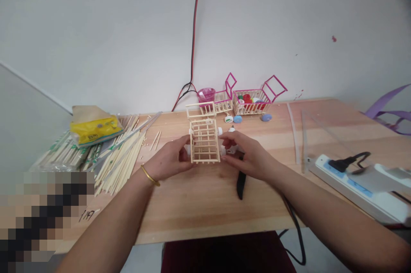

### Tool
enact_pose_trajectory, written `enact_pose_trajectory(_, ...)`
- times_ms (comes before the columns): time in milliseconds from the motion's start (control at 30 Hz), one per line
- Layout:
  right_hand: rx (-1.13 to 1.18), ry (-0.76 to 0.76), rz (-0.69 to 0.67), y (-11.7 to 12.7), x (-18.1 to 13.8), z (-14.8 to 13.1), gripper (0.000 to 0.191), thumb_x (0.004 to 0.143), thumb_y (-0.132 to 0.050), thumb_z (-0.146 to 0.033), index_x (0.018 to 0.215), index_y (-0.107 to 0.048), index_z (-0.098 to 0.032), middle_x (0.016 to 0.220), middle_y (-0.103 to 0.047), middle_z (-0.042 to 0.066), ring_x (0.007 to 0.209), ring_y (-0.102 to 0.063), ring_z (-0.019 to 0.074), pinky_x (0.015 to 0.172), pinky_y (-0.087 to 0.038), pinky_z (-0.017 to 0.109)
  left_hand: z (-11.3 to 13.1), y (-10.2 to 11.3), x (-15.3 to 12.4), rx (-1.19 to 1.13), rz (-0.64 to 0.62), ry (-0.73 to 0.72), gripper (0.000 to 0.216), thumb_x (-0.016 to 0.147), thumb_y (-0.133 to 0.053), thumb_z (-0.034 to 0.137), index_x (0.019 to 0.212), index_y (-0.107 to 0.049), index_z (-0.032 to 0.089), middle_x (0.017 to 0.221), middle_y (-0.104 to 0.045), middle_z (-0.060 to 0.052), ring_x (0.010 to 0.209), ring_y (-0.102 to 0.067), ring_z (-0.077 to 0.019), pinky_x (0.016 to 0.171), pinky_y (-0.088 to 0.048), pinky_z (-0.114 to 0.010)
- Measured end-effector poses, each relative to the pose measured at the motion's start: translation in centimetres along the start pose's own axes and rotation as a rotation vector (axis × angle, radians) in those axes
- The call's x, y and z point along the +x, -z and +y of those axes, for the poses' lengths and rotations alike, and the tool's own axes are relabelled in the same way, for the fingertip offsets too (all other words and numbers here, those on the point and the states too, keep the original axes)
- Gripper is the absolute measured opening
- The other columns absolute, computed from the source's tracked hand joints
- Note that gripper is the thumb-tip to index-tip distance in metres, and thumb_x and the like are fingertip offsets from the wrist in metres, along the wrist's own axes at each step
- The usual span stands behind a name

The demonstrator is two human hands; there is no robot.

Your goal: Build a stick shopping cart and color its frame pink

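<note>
A small toy cart [204, 140] of pale wooden sticks, with white round wheels at its sides, is between my hands above the table. My left hand [171, 157] grips its left side, thumb near the lower corner; a yellow bangle circles that wrist. My right hand [245, 153] has fingers and thumb at the right side, by the wheels. The cart's open basket faces me, with its stick handle frame at the far end. Beneath my right hand lies a tool with a curved black handle [240, 184]; the hand hides part of it.
Two finished-looking stick carts with magenta rims stand by the wall; one cart [252, 95] holds colourful caps. A magenta cup [206, 94] and loose caps [237, 119] are nearby. Wooden sticks [123, 161] and a yellow tissue pack [96, 129] lie left, a power strip [359, 187] right.
</note>
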State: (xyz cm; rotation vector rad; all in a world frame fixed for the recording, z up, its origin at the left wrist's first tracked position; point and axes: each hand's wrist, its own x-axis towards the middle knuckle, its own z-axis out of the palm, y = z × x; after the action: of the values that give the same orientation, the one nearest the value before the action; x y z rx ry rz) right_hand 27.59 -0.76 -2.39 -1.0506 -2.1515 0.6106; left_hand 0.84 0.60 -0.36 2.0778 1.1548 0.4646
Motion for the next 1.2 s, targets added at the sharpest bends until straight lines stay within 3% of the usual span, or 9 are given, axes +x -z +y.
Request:
enact_pose_trajectory(100, 0.015, -0.003, 0.036, 0.01, -0.02, -0.02, 0.044, 0.089, -0.060, -0.030, 0.130, -0.047, -0.025, 0.103, -0.062, 0.007, 0.091, -0.063, 0.0187, 0.071, -0.055, 0.030, 0.10, 0.01, 0.02, 0.000, -0.002, -0.004, 0.050, 0.073, -0.064, 0.018, 0.122, -0.053, 0.019, 0.076, -0.061, 0.002, 0.063, -0.057, -0.0125, 0.059, -0.045, -0.023)
enact_pose_trajectory(267, -0.012, 0.046, -0.035, -0.08, -0.05, 0.37, 0.038, 0.092, -0.056, -0.033, 0.129, -0.051, -0.027, 0.100, -0.061, 0.006, 0.087, -0.063, 0.0176, 0.071, -0.056, 0.030, 0.11, 0.05, 0.03, 0.005, -0.007, -0.007, 0.050, 0.072, -0.063, 0.017, 0.121, -0.052, 0.019, 0.075, -0.061, 0.003, 0.063, -0.057, -0.0133, 0.059, -0.045, -0.025)
enact_pose_trajectory(500, 0.001, 0.022, -0.028, -0.06, -0.01, 0.53, 0.037, 0.091, -0.058, -0.032, 0.127, -0.053, -0.024, 0.100, -0.062, 0.005, 0.085, -0.062, 0.0160, 0.067, -0.054, 0.026, 0.18, 0.05, 0.00, 0.021, -0.012, -0.011, 0.050, 0.073, -0.061, 0.016, 0.122, -0.053, 0.019, 0.075, -0.061, 0.003, 0.062, -0.057, -0.0125, 0.058, -0.044, -0.024)
enact_pose_trajectory(700, 0.052, 0.062, -0.007, -0.35, 0.10, 0.81, 0.036, 0.090, -0.060, -0.028, 0.126, -0.054, -0.021, 0.095, -0.062, 0.005, 0.079, -0.061, 0.0139, 0.061, -0.051, 0.023, 0.25, 0.03, 0.02, 0.018, -0.006, -0.028, 0.049, 0.075, -0.061, 0.018, 0.123, -0.054, 0.020, 0.085, -0.064, 0.001, 0.062, -0.055, -0.0109, 0.058, -0.044, -0.022)
enact_pose_trajectory(1200, 0.049, 0.054, -0.014, -0.32, 0.20, 0.84, 0.035, 0.091, -0.059, -0.027, 0.126, -0.056, -0.021, 0.092, -0.064, 0.004, 0.076, -0.062, 0.0138, 0.062, -0.051, 0.024, 0.14, -0.10, 0.09, 0.038, 0.009, -0.013, 0.049, 0.075, -0.064, 0.019, 0.124, -0.055, 0.021, 0.083, -0.064, 0.002, 0.062, -0.054, -0.0112, 0.059, -0.042, -0.023)
